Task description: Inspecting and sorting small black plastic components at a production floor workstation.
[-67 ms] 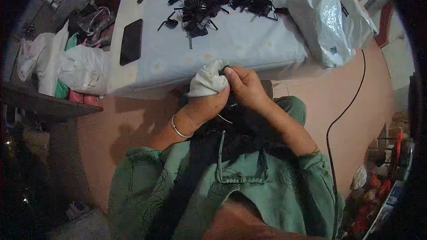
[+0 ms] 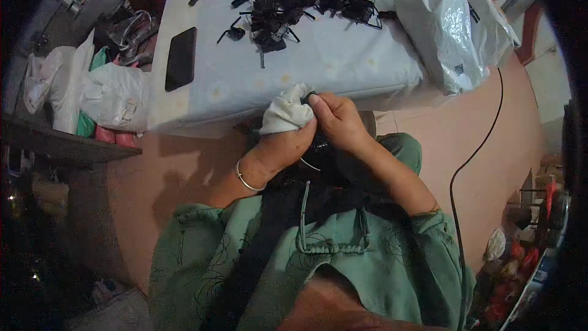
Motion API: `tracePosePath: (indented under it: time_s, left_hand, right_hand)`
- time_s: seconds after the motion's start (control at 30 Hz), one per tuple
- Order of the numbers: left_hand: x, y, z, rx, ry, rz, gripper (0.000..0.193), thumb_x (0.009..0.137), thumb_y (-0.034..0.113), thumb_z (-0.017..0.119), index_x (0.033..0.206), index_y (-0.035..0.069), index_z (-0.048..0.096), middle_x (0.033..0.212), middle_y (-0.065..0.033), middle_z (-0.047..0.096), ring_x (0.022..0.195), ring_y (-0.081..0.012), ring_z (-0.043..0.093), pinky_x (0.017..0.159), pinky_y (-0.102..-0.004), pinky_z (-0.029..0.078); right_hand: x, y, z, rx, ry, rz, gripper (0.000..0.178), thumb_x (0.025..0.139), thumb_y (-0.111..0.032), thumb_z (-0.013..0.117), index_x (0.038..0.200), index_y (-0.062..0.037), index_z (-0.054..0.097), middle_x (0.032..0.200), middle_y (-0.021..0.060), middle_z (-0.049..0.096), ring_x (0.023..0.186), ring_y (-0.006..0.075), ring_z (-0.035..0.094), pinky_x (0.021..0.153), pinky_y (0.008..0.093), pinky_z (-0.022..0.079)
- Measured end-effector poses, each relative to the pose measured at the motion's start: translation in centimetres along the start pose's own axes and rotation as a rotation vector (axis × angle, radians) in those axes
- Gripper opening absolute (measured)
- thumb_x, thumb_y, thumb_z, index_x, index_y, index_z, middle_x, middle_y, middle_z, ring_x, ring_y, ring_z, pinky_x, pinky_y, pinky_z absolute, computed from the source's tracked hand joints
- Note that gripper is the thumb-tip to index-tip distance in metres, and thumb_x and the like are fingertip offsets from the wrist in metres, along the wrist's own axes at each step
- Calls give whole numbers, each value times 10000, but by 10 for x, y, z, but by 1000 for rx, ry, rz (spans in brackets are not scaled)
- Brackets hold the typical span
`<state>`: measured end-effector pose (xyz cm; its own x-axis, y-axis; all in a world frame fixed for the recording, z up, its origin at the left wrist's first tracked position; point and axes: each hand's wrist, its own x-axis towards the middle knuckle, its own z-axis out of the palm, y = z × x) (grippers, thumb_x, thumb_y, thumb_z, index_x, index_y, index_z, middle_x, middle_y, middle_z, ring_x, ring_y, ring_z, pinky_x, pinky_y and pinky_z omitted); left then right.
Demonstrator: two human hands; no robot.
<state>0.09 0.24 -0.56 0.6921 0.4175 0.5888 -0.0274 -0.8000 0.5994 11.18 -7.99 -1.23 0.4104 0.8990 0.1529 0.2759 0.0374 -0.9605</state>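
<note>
In front of the table's near edge, my left hand (image 2: pixel 288 146) is closed in a bunched white cloth (image 2: pixel 285 114), which hides most of its fingers. A small black piece (image 2: pixel 310 95) pokes out at the cloth's right side. My right hand (image 2: pixel 339 121) is closed, thumb and fingers pinching that piece right against the cloth. The piece's exact kind is hidden by my fingers. Many similar-looking small black parts with short rods or stems (image 2: pixel 269 27) lie heaped on the table beyond my hands.
A dark phone (image 2: pixel 181 59) lies on the left of the white-covered table (image 2: pixel 226 95). A white plastic bag (image 2: pixel 450 30) stands at its right edge. More bags (image 2: pixel 116 95) sit on a shelf at left. A black cable (image 2: pixel 474 159) runs down on the right.
</note>
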Motion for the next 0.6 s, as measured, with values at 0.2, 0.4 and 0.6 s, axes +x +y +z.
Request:
tracePosePath:
  time_s: [0.2,0.4,0.6]
  left_hand:
    - [9,-1,-8,-536,52,-444,203,807,58,506,996,4,456,772,-62,538,626,-152,523,583,-275,453]
    - [11,7,-19,-732,-66,-561,262,847,48,448,1104,20,408,765,-27,532,514,-78,457,449,-229,381]
    - [3,0,-17,-524,-165,-281,261,854,105,450,1096,11,424,713,-14,506,532,-70,437,477,-234,383]
  right_hand:
    - [-3,-7,-15,-24,82,-59,171,847,-141,535,833,27,564,647,0,527,629,76,451,582,252,405]
    - [-9,-15,-31,-293,-37,-264,187,763,-129,612,859,25,568,711,131,589,600,169,531,588,295,445]
    - [-6,-23,-28,-22,-71,-105,125,776,-86,623,787,0,533,660,-19,503,616,46,433,567,202,387]
